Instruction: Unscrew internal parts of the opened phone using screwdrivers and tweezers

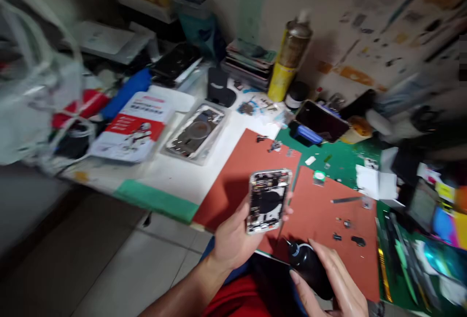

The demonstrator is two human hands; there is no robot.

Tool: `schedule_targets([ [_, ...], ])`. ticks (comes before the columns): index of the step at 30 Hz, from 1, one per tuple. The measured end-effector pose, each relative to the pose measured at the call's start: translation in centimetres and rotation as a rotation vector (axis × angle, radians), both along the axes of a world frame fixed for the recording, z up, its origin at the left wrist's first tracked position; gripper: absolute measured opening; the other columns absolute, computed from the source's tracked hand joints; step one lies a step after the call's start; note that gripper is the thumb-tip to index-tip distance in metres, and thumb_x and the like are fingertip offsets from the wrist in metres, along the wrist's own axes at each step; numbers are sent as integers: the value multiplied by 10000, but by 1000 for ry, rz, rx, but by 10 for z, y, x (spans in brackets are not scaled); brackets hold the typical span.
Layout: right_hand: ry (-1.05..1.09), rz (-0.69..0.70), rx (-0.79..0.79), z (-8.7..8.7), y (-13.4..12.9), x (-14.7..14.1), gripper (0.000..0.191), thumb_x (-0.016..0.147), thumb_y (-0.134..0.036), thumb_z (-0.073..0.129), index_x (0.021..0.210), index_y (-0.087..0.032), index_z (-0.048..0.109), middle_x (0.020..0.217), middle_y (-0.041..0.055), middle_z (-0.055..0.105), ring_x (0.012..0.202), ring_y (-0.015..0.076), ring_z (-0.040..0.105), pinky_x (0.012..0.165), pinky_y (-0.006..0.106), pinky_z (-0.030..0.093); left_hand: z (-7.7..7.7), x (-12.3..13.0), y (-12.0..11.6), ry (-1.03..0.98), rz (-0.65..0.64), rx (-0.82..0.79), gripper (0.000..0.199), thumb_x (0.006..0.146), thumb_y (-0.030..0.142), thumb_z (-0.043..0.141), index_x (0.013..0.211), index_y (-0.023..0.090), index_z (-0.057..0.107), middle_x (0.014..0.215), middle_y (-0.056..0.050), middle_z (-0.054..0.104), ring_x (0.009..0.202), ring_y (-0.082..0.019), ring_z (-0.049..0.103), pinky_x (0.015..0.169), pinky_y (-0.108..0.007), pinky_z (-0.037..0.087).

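- The left hand point(233, 239) grasps an opened phone housing point(269, 201) from below, fingers wrapped round its lower edge and sides, its inner parts facing up at the camera.
- The housing is held above the near edge of the red mat point(321, 220) on the bench point(175, 173); its long axis runs roughly away from the person, tipped slightly to the right.
- The right hand point(333, 283) is closed round a black bottle point(308, 261) with a narrow nozzle, low and just right of the housing.
- The nozzle points up and left toward the housing's bottom right corner; the two sit near each other but do not touch.
- The right hand is the nearer one to the loose small parts point(346, 232) on the mat.
- A second housing in a clear tray point(195, 132) lies well apart to the left, beside a red-and-white booklet point(133, 127).
- The booklet's print is too blurred to read; the yellow spray can point(290, 59) by the wall shows no legible label.
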State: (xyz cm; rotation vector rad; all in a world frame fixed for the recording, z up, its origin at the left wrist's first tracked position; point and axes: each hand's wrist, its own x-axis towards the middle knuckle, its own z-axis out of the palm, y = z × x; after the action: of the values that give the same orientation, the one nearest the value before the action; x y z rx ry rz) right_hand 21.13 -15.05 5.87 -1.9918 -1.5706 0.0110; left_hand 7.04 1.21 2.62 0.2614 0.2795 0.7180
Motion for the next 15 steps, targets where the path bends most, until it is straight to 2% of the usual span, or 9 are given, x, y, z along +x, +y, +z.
schedule_targets([
  [2,-20,-73,6,13,-3,17,499,870,-339,748,1328,-208,601,1138,67,736,1022,203,724,868,277,591,-5,-4,-2,41,12,-84,473,1001,476,471,1342,214,666,1374,-157,686,1190,-330,697,1047,-463,527],
  [4,52,-235,6,28,-3,42,421,880,-379,733,1262,-228,640,1159,59,732,1036,196,719,884,280,585,-8,-7,-1,92,37,-139,460,981,484,511,1370,279,645,1365,-112,702,1217,-319,687,1061,-473,535],
  [5,118,-321,6,34,0,58,392,874,-400,735,1220,-232,659,1168,61,724,1038,199,712,898,300,580,-6,-8,-1,164,63,-181,493,965,500,537,1417,313,600,1400,-93,682,1257,-321,663,1085,-490,521],
  [7,257,-520,69,41,9,95,467,823,-460,776,1217,-242,655,1172,56,716,1056,202,693,925,323,556,3,-7,0,305,16,-218,597,902,517,639,1470,364,533,1446,-69,651,1322,-344,613,1127,-529,485],
  [8,356,-584,154,41,16,114,525,791,-483,799,1223,-232,639,1161,60,716,1034,200,691,932,337,546,11,-5,0,376,-7,-219,650,873,504,685,1485,374,511,1462,-64,638,1349,-349,590,1149,-533,463],
  [11,408,-598,221,28,49,167,602,805,-593,738,1226,-192,582,1115,68,703,942,173,669,866,337,541,27,0,-4,492,-17,-147,789,757,477,812,1480,376,513,1449,-70,648,1343,-386,587,1153,-575,452],
  [13,423,-587,216,15,77,191,594,796,-605,748,1178,-180,586,957,25,693,804,143,629,774,316,528,23,2,-8,512,0,-89,877,683,448,875,1479,383,513,1416,-77,672,1333,-418,589,1122,-615,475],
  [15,419,-575,188,3,104,203,546,806,-570,769,1141,-172,604,822,-20,644,708,121,583,725,309,518,7,0,-11,511,22,-50,964,642,409,910,1503,401,478,1370,-74,703,1355,-422,567,1113,-615,487],
])
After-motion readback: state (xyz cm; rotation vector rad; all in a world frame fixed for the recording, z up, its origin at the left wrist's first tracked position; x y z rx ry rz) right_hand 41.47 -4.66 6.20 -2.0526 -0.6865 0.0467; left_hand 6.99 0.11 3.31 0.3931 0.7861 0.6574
